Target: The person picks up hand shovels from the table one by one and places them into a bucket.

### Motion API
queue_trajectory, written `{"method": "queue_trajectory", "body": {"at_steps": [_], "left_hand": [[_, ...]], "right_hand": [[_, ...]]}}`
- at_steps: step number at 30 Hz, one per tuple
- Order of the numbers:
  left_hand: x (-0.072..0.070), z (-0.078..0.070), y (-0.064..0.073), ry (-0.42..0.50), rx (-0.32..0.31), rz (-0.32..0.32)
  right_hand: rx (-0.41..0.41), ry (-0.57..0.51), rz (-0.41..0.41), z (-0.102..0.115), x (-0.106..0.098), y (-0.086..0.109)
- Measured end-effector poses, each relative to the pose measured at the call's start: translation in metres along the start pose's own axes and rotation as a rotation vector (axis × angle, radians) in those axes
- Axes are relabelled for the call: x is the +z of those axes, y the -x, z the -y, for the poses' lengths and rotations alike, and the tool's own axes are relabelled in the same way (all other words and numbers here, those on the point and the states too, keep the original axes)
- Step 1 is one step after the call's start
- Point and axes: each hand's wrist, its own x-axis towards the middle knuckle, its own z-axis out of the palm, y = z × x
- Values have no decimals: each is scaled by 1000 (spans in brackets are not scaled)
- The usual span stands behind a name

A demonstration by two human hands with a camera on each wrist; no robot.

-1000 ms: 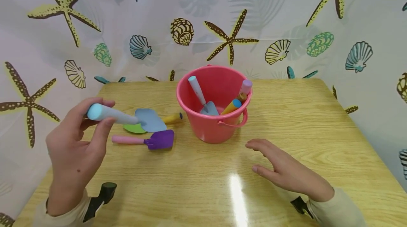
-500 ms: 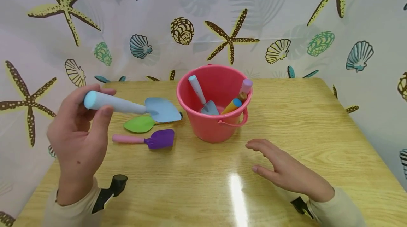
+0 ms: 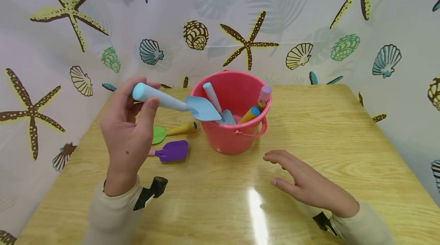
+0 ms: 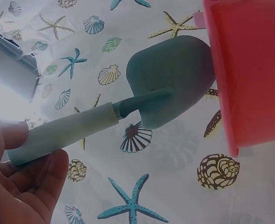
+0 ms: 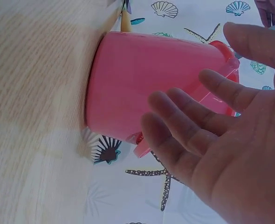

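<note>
The left grip [image 3: 128, 132] pinches the trowel [image 3: 172, 102] by its handle end; its long axis runs rightward, blade at the bucket's [image 3: 223, 138] left rim, perhaps touching. The right grip [image 3: 304, 180], empty, lies farther off.

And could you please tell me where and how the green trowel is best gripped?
Probably by the yellow handle, from above, pinched across its width: the green trowel lies on the table, its slim handle pointing toward the pink bucket, which stands close to the handle's end.

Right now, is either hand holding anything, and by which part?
The left hand holds a light blue trowel by its handle, near the butt end. The right hand holds nothing.
</note>
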Motion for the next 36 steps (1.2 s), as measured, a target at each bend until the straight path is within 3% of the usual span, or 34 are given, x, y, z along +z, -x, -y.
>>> {"method": "queue_trajectory", "body": {"at_steps": [8,20,36], "left_hand": [[9,15,4,-61,-15,72],[17,32,11,-114,8,113],[27,37,18,-224,39,201]], "right_hand": [[-6,-6,-29,-1,1,0],[-30,-9,-74,1,3,-3],[-33,3,-142,3,4,-1]]}}
